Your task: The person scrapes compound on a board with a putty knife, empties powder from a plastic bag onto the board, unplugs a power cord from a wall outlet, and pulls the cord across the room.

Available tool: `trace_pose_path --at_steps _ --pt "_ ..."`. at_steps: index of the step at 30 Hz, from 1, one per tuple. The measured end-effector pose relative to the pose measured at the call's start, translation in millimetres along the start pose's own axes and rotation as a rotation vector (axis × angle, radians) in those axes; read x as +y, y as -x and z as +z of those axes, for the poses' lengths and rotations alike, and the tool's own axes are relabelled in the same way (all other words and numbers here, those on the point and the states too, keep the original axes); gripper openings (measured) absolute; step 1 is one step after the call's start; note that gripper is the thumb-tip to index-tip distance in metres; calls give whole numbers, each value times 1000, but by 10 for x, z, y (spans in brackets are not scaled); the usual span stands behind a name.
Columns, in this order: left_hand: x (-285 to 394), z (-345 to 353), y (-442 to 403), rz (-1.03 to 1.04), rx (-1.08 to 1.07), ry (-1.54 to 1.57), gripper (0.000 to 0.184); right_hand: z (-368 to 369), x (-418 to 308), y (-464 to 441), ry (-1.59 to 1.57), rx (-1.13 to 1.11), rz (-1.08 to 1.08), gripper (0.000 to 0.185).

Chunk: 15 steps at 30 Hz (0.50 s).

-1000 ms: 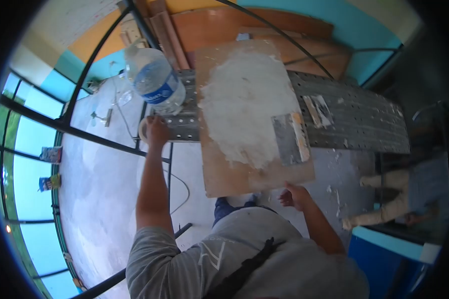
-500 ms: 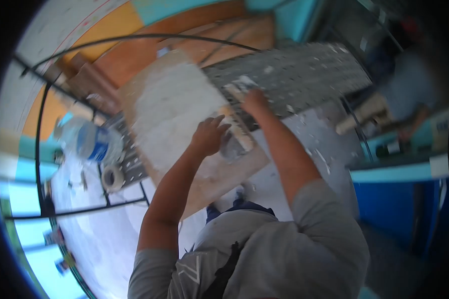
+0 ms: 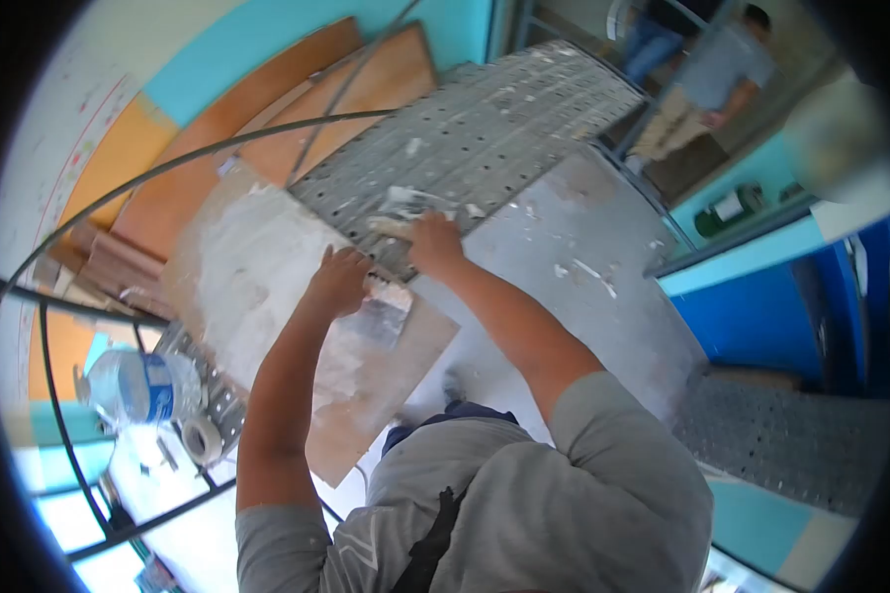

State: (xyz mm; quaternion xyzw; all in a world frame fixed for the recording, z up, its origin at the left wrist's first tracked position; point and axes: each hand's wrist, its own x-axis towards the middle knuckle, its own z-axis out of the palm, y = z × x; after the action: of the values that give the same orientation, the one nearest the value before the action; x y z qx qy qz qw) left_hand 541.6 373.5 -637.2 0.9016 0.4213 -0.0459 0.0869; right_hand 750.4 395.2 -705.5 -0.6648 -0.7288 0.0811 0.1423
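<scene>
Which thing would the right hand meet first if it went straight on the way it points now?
The right hand would probably meet first the pale-handled scraper on the perforated metal platform; it looks very near, perhaps touching, but depth is unclear.

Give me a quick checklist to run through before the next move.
1. Left hand at the board scraper: ok.
2. Right hand at the plank scraper: ok.
3. Firm grip on both scrapers: cannot tell, the fingers hide the contact.
4. Board fully backed by the perforated plank: not ok, its near corner overhangs.
5. Bottle and tape roll clear of both hands: ok, off to the left.
6. Plank surface clean: not ok, pale bits lie on it.
</scene>
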Motion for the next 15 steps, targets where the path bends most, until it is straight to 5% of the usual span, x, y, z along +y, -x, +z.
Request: trace_pose_path --at_steps 2,5,7,9,13,15 --pt "-123 -201 268 -86 32 74 44 103 2 -64 -67 -40 31 22" --pt "-460 -406 958 -503 364 411 40 86 -179 -90 -17 102 9 32" --pt "-1041 -276 1445 -784 666 360 42 58 -295 -118 -25 53 37 47" --pt "-1798 -53 1856 -1189 750 290 46 -53 -507 -49 -29 -26 57 58" --pt "-2859 594 2291 -1416 377 396 41 14 -575 -66 63 -82 74 76" --pt "-2878 840 1934 -1011 -11 10 40 42 -568 -113 69 -88 86 74"
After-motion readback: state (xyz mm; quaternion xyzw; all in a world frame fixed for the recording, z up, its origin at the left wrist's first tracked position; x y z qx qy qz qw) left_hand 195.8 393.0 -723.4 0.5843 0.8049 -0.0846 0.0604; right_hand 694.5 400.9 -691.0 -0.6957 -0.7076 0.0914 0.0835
